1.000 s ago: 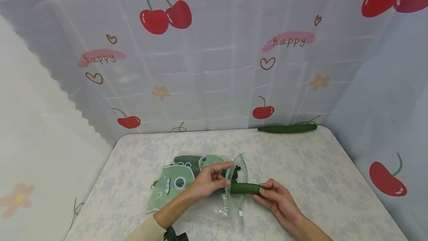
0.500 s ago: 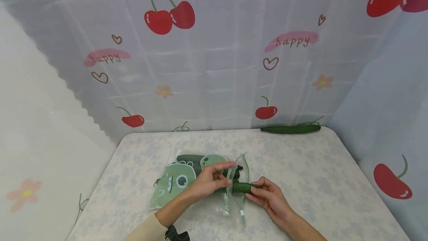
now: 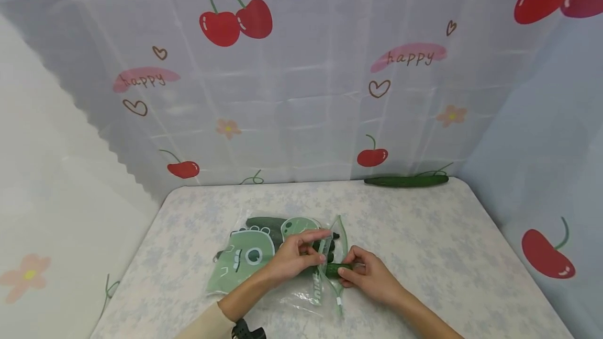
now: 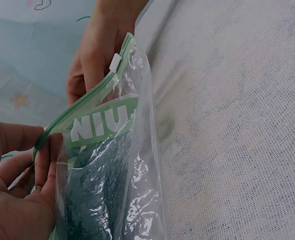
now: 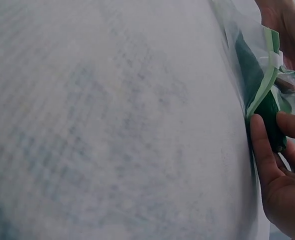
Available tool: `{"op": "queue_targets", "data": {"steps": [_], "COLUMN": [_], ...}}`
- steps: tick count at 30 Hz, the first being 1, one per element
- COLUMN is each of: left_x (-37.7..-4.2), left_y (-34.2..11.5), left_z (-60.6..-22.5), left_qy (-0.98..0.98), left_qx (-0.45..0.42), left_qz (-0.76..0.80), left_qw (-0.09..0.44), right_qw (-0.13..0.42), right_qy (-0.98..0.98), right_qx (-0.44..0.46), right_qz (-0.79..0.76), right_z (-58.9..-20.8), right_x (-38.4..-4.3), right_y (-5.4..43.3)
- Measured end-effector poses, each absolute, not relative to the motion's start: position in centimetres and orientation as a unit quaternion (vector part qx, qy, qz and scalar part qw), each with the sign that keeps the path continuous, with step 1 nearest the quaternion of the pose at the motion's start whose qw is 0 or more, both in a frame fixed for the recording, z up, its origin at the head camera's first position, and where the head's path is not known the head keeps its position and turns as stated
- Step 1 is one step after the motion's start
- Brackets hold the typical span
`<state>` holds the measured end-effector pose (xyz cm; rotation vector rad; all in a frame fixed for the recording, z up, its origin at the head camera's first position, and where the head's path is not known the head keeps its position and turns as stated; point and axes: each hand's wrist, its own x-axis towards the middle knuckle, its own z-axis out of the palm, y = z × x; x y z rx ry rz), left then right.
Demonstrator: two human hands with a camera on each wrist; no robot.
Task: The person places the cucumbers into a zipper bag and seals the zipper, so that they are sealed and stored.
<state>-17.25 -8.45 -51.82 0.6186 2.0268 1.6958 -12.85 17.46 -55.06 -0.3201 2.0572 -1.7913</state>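
Observation:
A clear zip bag [image 3: 228, 271] printed with a green cartoon dinosaur lies on the table, its mouth toward the right. Inside it, cucumbers [image 3: 266, 222] show through the plastic, with dark ends near the opening. My left hand [image 3: 294, 258] pinches the bag's upper edge between thumb and fingers, holding the mouth apart. My right hand [image 3: 372, 276] grips the end of another cucumber [image 3: 334, 270], most of which is inside the bag. In the right wrist view, thumb and fingers hold that cucumber [image 5: 271, 125] beside the green zip strip [image 5: 265, 92]. A white slider [image 4: 116, 62] sits on the strip.
Another cucumber [image 3: 406, 181] lies along the table's back right edge. The table [image 3: 414, 229] has a pale patterned cloth. Behind it and at both sides hang curtains [image 3: 306, 119] printed with cherries. A dark band [image 3: 247, 330] is on the left wrist.
My right hand has moved left, sliding the cucumber deeper into the bag, so less of it shows outside. The left hand keeps its hold on the bag's edge.

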Motion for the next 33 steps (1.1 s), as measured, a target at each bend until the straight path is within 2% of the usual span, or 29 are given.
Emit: {"op": "queue_targets", "data": {"steps": [14,33], "left_x": [-17.1,-17.2], "left_y": [-8.8,-8.5], "left_z": [-51.5,-51.4], "left_qy": [0.727,0.730], "left_qx": [0.222,0.220], "left_qz": [0.615,0.611], "left_qw": [0.210,0.213], "right_qw": [0.247,0.197], "right_qy": [0.707,0.772], "right_qx": [-0.137,-0.092], "right_qz": [-0.648,-0.597], "right_z": [-54.5,-54.2], "right_x": [-13.7,-14.2], "right_y": [17.8,16.0]}}
